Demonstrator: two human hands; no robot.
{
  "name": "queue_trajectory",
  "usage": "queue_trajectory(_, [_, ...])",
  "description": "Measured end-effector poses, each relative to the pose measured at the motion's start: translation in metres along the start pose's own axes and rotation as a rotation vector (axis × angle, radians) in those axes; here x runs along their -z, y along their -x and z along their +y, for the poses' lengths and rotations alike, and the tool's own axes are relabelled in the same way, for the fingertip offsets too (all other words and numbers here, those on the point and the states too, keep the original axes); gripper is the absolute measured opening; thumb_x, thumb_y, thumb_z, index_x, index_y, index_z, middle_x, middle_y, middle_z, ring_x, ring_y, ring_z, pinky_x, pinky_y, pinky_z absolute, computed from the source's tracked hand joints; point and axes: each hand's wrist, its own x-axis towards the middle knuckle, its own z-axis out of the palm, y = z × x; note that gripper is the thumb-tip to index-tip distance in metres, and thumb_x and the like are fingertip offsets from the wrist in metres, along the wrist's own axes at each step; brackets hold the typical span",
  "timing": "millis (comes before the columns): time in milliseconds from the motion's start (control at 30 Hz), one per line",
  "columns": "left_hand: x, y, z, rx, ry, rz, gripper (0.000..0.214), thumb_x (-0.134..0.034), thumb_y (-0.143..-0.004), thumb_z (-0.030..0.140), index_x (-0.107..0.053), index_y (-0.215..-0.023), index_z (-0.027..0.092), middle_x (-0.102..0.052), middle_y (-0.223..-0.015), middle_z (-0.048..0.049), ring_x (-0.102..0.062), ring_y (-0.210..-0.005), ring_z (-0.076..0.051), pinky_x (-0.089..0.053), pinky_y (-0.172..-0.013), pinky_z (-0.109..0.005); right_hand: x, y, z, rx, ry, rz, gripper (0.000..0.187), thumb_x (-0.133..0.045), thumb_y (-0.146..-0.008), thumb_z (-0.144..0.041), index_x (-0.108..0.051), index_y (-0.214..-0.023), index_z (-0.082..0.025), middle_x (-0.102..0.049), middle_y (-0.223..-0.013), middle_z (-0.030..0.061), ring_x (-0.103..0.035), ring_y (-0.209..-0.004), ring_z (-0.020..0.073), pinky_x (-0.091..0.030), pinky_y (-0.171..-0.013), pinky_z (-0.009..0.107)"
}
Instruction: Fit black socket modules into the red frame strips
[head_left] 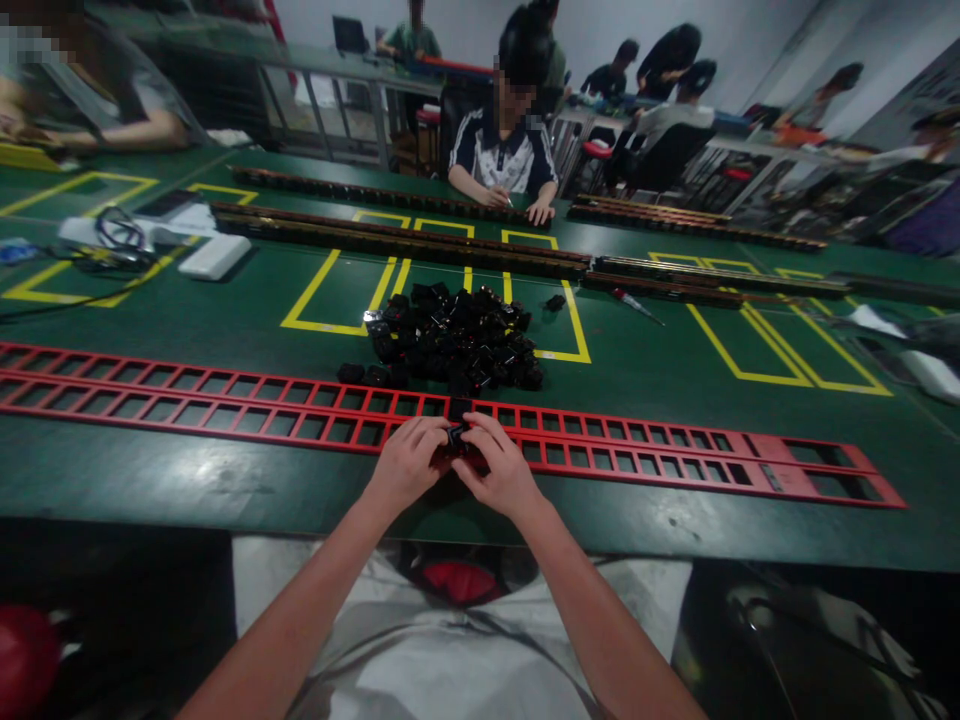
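Between the fingertips of both hands is a small black block-shaped part [455, 436], partly covered by the fingers. My left hand [411, 462] grips it from the left and my right hand [495, 466] from the right, fingers closed. Both hands are over the near side of a long red frame [637, 450] with two rows of rectangular openings. Another black piece [460, 408] sits at the frame just beyond my fingers. Behind the frame lies a heap of small black parts [457, 335].
Long dark strips [405, 240] run across the green table [247, 480], marked with yellow lines. A screwdriver [637, 306] lies right of the heap. White boxes and cables [120, 240] are at the left. A person [510, 140] works opposite; others sit farther back.
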Motion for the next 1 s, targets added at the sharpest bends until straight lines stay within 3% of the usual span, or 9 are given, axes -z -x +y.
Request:
queue_trajectory(333, [0.012, -0.001, 0.006, -0.007, 0.113, -0.07, 0.023, -0.053, -0.083, 0.012, -0.052, -0.104, 0.021, -0.067, -0.107, -0.0116, -0.064, -0.102, -0.025, -0.055, -0.089, -0.042, 0.0, 0.001, 0.001, -0.013, -0.017, 0.048, 0.027, -0.054, -0.087, -0.015, -0.059, -0.112, -0.022, -0.056, -0.133, 0.0173, -0.063, -0.118, 0.0245, -0.059, -0.098, 0.042])
queue_trajectory(600, [0.01, -0.003, 0.006, 0.053, 0.081, -0.117, 0.05, -0.052, -0.08, 0.009, -0.052, -0.129, 0.02, -0.064, -0.125, -0.0123, -0.06, -0.116, -0.027, -0.051, -0.102, -0.045, -0.003, 0.001, 0.002, -0.007, 0.014, 0.009, 0.02, -0.053, -0.089, -0.015, -0.061, -0.105, -0.022, -0.064, -0.125, 0.0145, -0.063, -0.12, 0.0236, -0.06, -0.095, 0.041])
queue_trajectory(1000, [0.011, -0.004, 0.006, 0.07, 0.086, -0.146, 0.041, -0.053, -0.084, 0.014, -0.056, -0.124, 0.017, -0.064, -0.121, -0.0125, -0.059, -0.111, -0.028, -0.049, -0.099, -0.046, -0.005, 0.001, 0.003, 0.055, 0.11, 0.044, 0.02, -0.052, -0.091, -0.011, -0.064, -0.104, -0.021, -0.068, -0.124, 0.0134, -0.065, -0.117, 0.0236, -0.057, -0.098, 0.042])
